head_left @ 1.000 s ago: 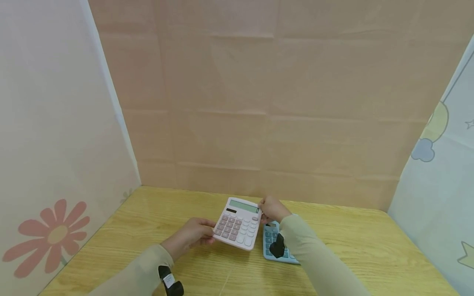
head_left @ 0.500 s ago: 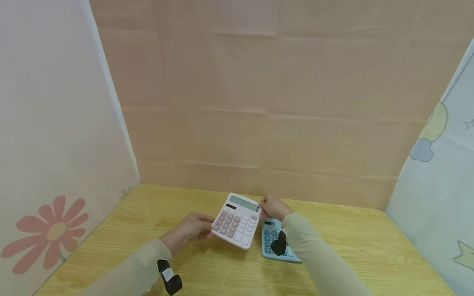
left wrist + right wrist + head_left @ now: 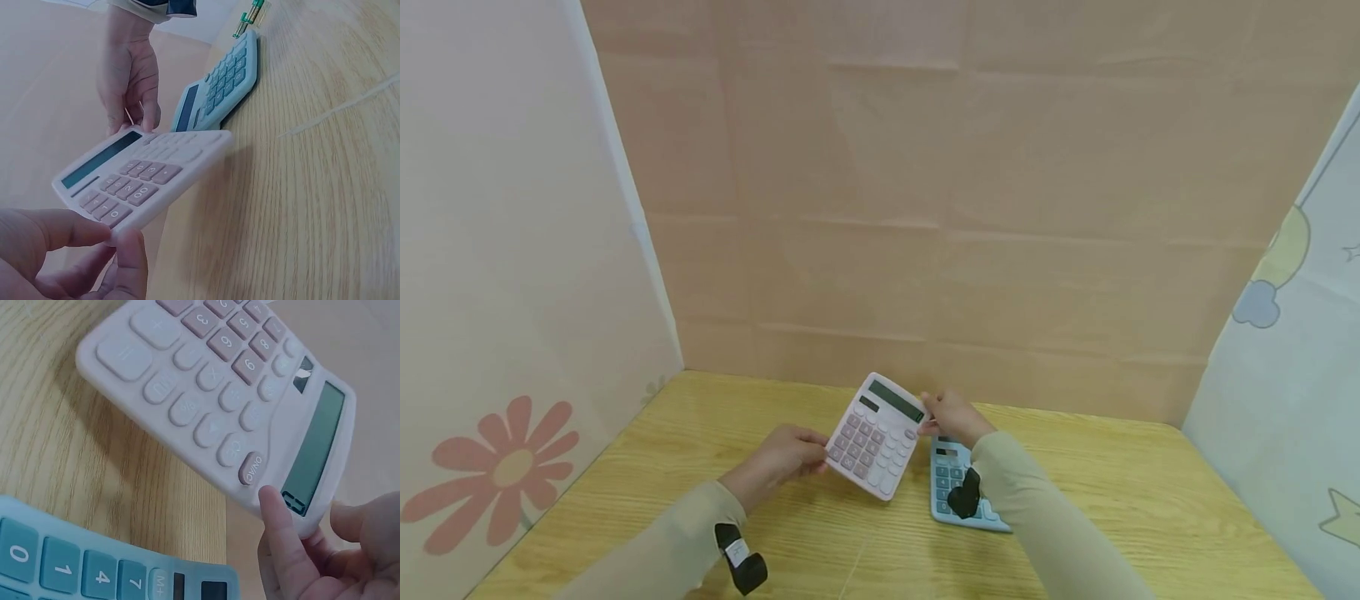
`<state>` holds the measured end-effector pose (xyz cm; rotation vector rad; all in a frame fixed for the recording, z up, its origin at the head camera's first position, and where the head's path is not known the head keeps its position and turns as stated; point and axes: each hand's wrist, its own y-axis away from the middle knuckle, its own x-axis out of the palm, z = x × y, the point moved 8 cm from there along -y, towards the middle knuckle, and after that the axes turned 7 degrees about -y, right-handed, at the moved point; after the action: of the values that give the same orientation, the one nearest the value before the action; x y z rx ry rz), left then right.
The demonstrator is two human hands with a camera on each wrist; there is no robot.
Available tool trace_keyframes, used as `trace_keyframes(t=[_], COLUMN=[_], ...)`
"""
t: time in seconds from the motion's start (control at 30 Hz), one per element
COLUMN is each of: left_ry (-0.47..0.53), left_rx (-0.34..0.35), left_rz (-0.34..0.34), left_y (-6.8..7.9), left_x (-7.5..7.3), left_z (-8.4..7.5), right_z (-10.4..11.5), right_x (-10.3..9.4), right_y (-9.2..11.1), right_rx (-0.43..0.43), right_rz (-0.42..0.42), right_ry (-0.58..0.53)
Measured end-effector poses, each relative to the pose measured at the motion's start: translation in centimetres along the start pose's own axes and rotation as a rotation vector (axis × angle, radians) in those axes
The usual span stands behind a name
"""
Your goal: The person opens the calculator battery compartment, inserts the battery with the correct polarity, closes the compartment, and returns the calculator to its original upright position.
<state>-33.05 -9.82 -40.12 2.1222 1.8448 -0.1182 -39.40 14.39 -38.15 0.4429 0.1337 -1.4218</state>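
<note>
The left hand (image 3: 782,458), left of the lower centre in the head view, is bent around the near left corner of a pale pink calculator (image 3: 876,437), its thumb and fingers pinching the edge. The right hand (image 3: 953,417), right of centre, grasps the same calculator by its upper right corner, beside the display (image 3: 319,447), where a single digit shows in the right wrist view. Between the two hands the calculator is tilted, keys facing the head camera, and is held above the tabletop (image 3: 1112,492). Just beyond its right edge a blue calculator (image 3: 946,485) lies face up, partly covered by the right sleeve (image 3: 1037,508) and a black wrist fitting (image 3: 964,496). At the top of the left wrist view, past the blue calculator, two green-and-gold batteries (image 3: 254,11) lie on the wood. The tabletop is yellowish, with a wood grain and a pale line running toward the bottom edge of the head view. Behind it rises a creased tan backdrop (image 3: 925,208); a pale panel (image 3: 497,208) with a red flower (image 3: 512,467) fills the left, and another with a star (image 3: 1343,517) and a cloud (image 3: 1257,304) stands at the right.
</note>
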Motion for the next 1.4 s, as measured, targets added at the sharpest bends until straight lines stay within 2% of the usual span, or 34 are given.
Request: trace_keyframes(t=[0.23,0.5,0.6,0.77,0.97,1.1,1.23,1.4], left_ry=[0.018,0.072,0.059,-0.021,-0.094,-0.081,-0.004,0.124], left_rx=[0.040,0.078,0.072,0.046,0.058,0.046,0.040,0.050], left_rz=[-0.019,0.000,-0.016,-0.068,-0.095,-0.101,-0.098,-0.077], left_y=[0.0,-0.1,-0.1,0.0,0.0,0.1,0.0,-0.2], left_x=[-0.3,-0.4,-0.7,-1.1,-1.5,-1.5,-1.4,-1.2], left_z=[-0.4,-0.5,-0.5,-0.1,-0.1,0.1,0.2,0.2], right_z=[0.3,0.7,0.7,0.6,0.4,0.2,0.1,-0.1], right_x=[-0.2,-0.2,-0.2,-0.2,-0.2,-0.3,-0.3,-0.3], right_y=[-0.1,0.2,0.2,0.5,0.4,0.4,0.5,0.3], right_rx=[-0.021,-0.037,-0.036,-0.032,-0.050,-0.065,-0.086,-0.077], right_rz=[-0.014,0.041,0.057,0.058,0.079,0.094,0.116,0.092], right_ry=[-0.141,-0.402,-0.461,-0.534,-0.504,-0.451,-0.413,-0.411])
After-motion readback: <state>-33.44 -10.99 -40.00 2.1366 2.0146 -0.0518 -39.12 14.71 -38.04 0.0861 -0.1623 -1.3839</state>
